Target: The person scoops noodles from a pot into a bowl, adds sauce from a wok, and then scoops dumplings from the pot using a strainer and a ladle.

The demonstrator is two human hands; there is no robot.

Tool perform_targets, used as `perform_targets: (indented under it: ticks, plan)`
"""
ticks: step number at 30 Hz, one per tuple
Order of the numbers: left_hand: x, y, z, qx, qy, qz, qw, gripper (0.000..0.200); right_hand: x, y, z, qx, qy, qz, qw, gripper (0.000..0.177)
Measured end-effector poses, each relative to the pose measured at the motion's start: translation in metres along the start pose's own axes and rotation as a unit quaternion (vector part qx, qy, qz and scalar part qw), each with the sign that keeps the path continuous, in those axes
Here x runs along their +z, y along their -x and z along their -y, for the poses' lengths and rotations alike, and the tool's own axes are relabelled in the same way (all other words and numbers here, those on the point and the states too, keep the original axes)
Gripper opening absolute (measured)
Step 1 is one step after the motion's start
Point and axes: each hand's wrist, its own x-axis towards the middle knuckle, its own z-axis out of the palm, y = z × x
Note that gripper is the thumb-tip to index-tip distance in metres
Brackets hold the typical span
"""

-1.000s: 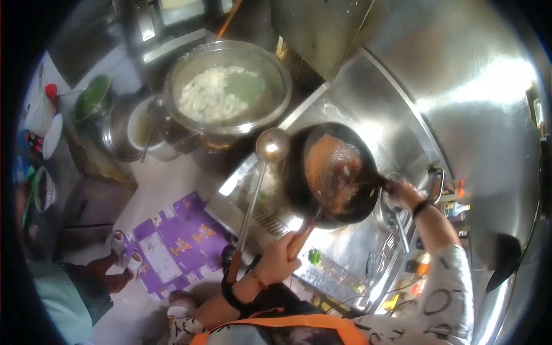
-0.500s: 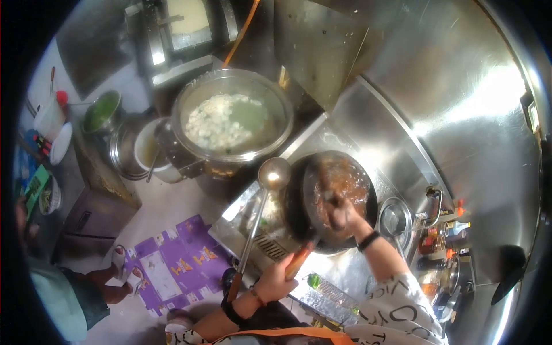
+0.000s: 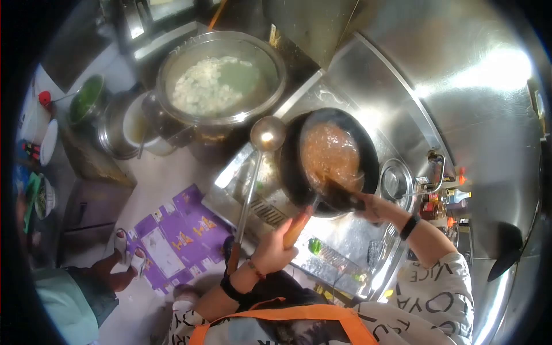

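My left hand (image 3: pixel 275 250) is wrapped round the wooden handle (image 3: pixel 298 227) of a black wok (image 3: pixel 370 146). Frothy reddish-brown liquid (image 3: pixel 330 152) lies in the wok. At the wok's near right rim, my right hand (image 3: pixel 375 208) closes on a dark brown tool with a flared end (image 3: pixel 339 194). That end dips into the liquid; its exact kind is hard to make out. Just left of the wok, a long-handled ladle (image 3: pixel 268 135) rests with its bowl on the stove edge and its handle passing beside my left hand.
A large steel pot (image 3: pixel 282 95) with pale pieces in cloudy liquid stands at the back left. A round strainer (image 3: pixel 397 179) and several sauce bottles (image 3: pixel 457 196) are on the right. Purple flattened cardboard (image 3: pixel 178 244) covers part of the floor, near another person's feet (image 3: pixel 129 259).
My right hand has drawn from the middle of the wok to its near right rim with the dark tool. My left hand keeps the handle. The view has shifted slightly.
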Motion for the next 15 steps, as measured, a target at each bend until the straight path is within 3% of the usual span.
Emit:
perform_targets:
  ticks: [1, 2, 4, 6, 7, 8, 10, 11, 12, 13, 15]
  plan:
    - [-0.001, 0.0, -0.003, 0.0, 0.001, -0.001, 1.0, 0.065, 0.006, -0.005, -0.037, -0.063, -0.075, -0.027, 0.995, 0.046]
    - [-0.002, -0.001, -0.005, -0.005, 0.003, -0.004, 1.0, 0.064, -0.012, -0.018, -0.01, 0.114, -0.06, -0.033, 0.991, 0.046]
    - [0.001, 0.001, -0.002, -0.012, 0.006, -0.003, 1.0, 0.064, -0.024, -0.053, -0.013, 0.206, -0.01, -0.002, 0.978, 0.045]
    - [0.003, -0.001, 0.004, 0.014, 0.008, -0.019, 1.0, 0.062, -0.02, -0.062, 0.041, 0.341, -0.185, -0.008, 0.922, 0.047]
    - [0.004, 0.0, 0.003, 0.012, 0.011, -0.007, 1.0, 0.062, -0.007, -0.048, 0.018, 0.352, -0.189, -0.009, 0.917, 0.047]
    - [0.001, -0.001, -0.002, 0.005, 0.022, -0.007, 1.0, 0.062, 0.013, -0.032, -0.019, 0.107, -0.034, -0.005, 0.994, 0.051]
    - [0.004, -0.001, 0.004, 0.017, 0.043, -0.03, 0.998, 0.059, -0.019, 0.022, 0.043, 0.093, 0.055, 0.155, 0.982, 0.06]
    - [0.003, -0.002, -0.001, 0.018, 0.048, -0.031, 0.998, 0.059, -0.027, 0.039, 0.031, 0.129, 0.117, 0.153, 0.973, 0.063]
    - [-0.001, -0.002, -0.007, -0.005, 0.044, -0.009, 0.999, 0.058, -0.035, 0.041, -0.023, 0.082, 0.159, 0.16, 0.971, 0.058]
    - [-0.005, -0.002, -0.009, -0.027, 0.037, 0.011, 0.999, 0.058, -0.053, 0.034, -0.002, 0.262, 0.128, 0.175, 0.941, 0.046]
    - [-0.004, -0.001, -0.003, 0.002, 0.031, -0.019, 0.999, 0.057, -0.064, -0.005, 0.021, 0.294, -0.037, 0.115, 0.948, 0.035]
